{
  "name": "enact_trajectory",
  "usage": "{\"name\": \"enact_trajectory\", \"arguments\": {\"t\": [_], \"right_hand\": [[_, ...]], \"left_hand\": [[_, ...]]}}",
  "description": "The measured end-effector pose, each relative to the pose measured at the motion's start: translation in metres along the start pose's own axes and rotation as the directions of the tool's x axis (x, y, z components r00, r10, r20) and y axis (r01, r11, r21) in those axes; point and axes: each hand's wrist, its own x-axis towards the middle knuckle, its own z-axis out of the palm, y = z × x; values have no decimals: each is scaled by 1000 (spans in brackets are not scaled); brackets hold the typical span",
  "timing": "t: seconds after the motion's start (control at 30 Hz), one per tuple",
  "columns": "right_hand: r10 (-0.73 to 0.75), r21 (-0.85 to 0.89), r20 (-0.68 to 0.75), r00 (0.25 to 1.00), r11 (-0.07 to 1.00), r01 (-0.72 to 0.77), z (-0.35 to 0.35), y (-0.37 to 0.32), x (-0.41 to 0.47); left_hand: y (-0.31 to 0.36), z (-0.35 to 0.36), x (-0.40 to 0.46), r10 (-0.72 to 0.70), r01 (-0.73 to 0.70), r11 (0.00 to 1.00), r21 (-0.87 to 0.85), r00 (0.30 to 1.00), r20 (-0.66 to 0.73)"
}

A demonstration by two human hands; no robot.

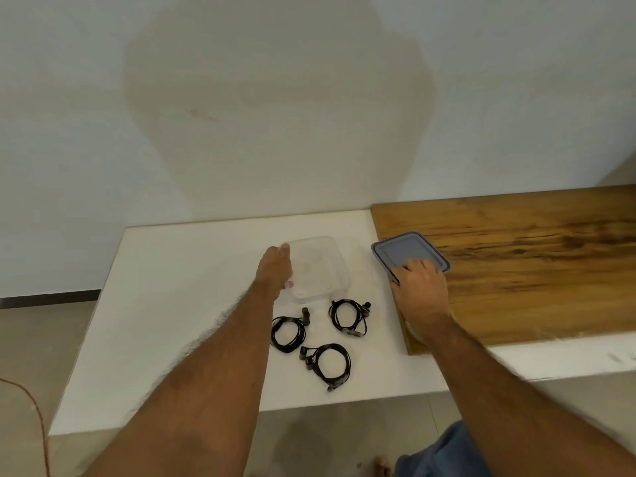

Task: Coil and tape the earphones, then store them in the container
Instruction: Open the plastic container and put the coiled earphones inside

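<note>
Clear plastic container [318,266] sits open on the white table [179,304], toward the table's back edge. Left hand [275,268] is at the container's left wall, fingers curled over the rim and gripping it; fingertips partly seen through the plastic. Container looks empty apart from faint smudges inside, hard to tell more.

Grey lid [402,251] lies just right of the container, resting across the join between the table and a wooden board [533,263]. Right hand [420,287] is on the lid's near corner, fingers bent down on its top with the thumb side at its edge; looks like it is holding that corner, though exact pinch is hidden by the hand.

Three black earphones lie coiled on the table in front of the container, all apart from each other and outside it. Left coil [288,333] is just in front of the container's left corner, under the left forearm's line. Right coil [348,317] is just in front of the container's right corner. Near coil [329,364] is farthest from the container, between and in front of the other two. Tape on coils too small to tell.

Wall [275,115] behind the container is pale with a darker patch. Thin cord [38,418] hangs far left of the container, off the table.
</note>
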Motion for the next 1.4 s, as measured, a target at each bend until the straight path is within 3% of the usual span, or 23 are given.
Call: {"name": "enact_trajectory", "arguments": {"t": [0.33, 0.5, 0.8, 1.1, 1.4], "right_hand": [[9, 42, 107, 994, 999, -13, 3, -5, -7], [-11, 286, 152, 988, 958, -33, -4, -31, -12], [-9, 211, 394, 919, 974, -81, -2, -58, -19], [-2, 270, 388, 922, 957, -111, -21, -60, -28], [16, 408, 314, 949, 901, -150, -82, -65, 12]], "left_hand": [[-5, 7, 3, 70, -38, 929, 368, 995, -73], [-6, 9, -1, 102, -84, 890, 448, 995, -15], [-13, 5, -20, 168, -118, 844, 523, 985, -49], [-28, 2, -34, 212, -154, 843, 515, 976, -56], [-28, 9, -35, 205, -194, 840, 506, 978, 34]]}}
